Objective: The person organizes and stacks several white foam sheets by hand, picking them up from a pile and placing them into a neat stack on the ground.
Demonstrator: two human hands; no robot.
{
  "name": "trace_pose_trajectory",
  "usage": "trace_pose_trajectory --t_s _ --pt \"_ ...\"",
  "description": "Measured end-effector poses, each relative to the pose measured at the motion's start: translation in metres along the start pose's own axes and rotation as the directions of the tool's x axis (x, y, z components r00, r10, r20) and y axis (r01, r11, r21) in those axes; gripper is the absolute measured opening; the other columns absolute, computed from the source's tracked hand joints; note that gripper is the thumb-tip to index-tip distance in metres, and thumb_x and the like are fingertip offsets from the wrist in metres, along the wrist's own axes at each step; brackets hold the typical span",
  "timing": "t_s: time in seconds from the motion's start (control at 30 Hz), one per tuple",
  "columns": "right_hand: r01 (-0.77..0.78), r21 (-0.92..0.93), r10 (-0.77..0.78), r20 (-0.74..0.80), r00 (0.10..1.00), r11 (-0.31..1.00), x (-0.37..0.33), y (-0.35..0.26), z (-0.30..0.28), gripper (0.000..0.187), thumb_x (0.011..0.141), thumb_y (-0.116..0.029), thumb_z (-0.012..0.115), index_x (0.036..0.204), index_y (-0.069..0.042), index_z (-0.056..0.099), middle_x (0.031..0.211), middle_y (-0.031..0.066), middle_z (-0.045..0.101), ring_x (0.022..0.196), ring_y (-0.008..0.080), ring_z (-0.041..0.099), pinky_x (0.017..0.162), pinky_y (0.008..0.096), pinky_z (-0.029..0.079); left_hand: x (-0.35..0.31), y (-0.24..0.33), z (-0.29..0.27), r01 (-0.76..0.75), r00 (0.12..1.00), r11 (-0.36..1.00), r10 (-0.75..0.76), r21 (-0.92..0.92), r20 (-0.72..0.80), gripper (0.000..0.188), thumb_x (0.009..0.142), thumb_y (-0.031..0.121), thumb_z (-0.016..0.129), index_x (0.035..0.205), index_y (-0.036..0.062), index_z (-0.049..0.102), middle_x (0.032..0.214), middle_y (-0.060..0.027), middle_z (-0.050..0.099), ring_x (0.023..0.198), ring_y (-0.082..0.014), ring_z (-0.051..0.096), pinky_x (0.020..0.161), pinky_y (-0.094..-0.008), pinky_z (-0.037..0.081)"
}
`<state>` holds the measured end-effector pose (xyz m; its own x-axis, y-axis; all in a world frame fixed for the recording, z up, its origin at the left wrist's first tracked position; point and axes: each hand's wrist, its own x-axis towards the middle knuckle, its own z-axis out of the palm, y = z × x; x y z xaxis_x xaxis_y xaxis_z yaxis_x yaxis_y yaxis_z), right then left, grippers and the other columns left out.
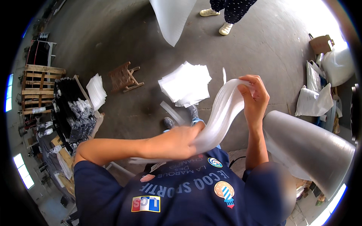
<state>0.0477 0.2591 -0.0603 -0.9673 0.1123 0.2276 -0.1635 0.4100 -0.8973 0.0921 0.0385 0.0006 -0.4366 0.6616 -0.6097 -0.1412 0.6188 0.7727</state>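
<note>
Navy shirt (181, 199) fills the bottom of the view, right under the camera; both forearms come up from it; left hand (177, 143) is clenched around the low end of a white foam sheet (222, 113), right hand (254, 96) pinches the top end with fingers curled over the edge, so the sheet hangs bunched between them in front of the chest. Just right of the right arm sits a big grey roll (313, 147), partly hiding the floor behind it; past the hands a stack of white sheets (186, 84) lies on the concrete floor (124, 34); a small wooden stool (124, 77) is tipped over to its left. Far left, wooden pallets (37, 88) and a black rack (69, 109); white bags (315, 100) on the right; another person's shoes (225, 29) up top, beside another hanging sheet (171, 19).
</note>
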Motion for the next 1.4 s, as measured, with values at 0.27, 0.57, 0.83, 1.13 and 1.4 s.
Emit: trace_pose_trajectory --t_s 0.27,0.57,0.83,1.13,1.4 --pt "-0.695 0.459 0.674 0.243 0.698 0.554 -0.038 0.108 0.027 0.075 0.090 -0.056 0.037 0.137 0.001 0.023 0.135 0.0214 0.035 0.128 0.0297 0.032 0.103 0.0412 0.027 0.023 -0.096 -0.058 -0.390 0.818 0.778 0.047 -0.492 -0.574 0.052 0.066 0.002 0.051 0.118 -0.0040 0.049 0.095 -0.0140 0.063 0.085 -0.0242 0.062 0.078 -0.0309 0.048" --pt "-0.872 0.487 0.613 0.674 0.412 0.051 -0.087 0.114 0.173 0.058 0.071 -0.006 0.062 0.124 0.003 0.040 0.114 0.0146 0.052 0.102 0.0261 0.052 0.087 0.0358 0.042 0.100 -0.217 -0.050 -0.045 0.851 0.749 -0.317 -0.661 -0.418 0.072 0.069 0.018 0.070 0.128 -0.0021 0.035 0.116 -0.0156 0.052 0.104 -0.0210 0.054 0.090 -0.0336 0.044" --pt "-0.854 0.505 0.841 0.510 0.180 -0.124 -0.164 0.287 0.246 0.055 0.067 0.007 0.059 0.119 0.000 0.044 0.111 0.0126 0.055 0.099 0.0265 0.054 0.085 0.0365 0.044 0.219 -0.341 -0.012 0.421 0.796 0.902 -0.416 -0.091 -0.440 0.074 0.067 0.022 0.073 0.126 0.0005 0.033 0.110 -0.0241 0.056 0.106 -0.0363 0.053 0.087 -0.0421 0.043" --pt "-0.638 0.770 0.834 0.338 0.436 0.022 -0.143 0.452 0.380 0.060 0.067 0.010 0.060 0.122 -0.004 0.041 0.113 0.0089 0.054 0.104 0.0232 0.052 0.090 0.0339 0.040 0.329 -0.465 -0.048 0.373 0.650 0.880 -0.022 0.293 -0.760 0.064 0.075 0.017 0.064 0.130 0.0063 0.034 0.126 -0.0197 0.045 0.114 -0.0355 0.046 0.096 -0.0434 0.036" --pt "-0.922 0.320 0.963 0.081 0.256 0.218 -0.100 0.461 0.365 0.061 0.081 -0.022 0.063 0.130 -0.003 0.034 0.124 0.0167 0.045 0.108 0.0278 0.050 0.090 0.0401 0.041 0.209 -0.313 -0.096 -0.364 0.324 0.898 0.372 0.248 -0.870 0.036 0.079 0.000 0.055 0.115 -0.0021 0.049 0.113 -0.0152 0.055 0.110 -0.0257 0.051 0.095 -0.0345 0.038"
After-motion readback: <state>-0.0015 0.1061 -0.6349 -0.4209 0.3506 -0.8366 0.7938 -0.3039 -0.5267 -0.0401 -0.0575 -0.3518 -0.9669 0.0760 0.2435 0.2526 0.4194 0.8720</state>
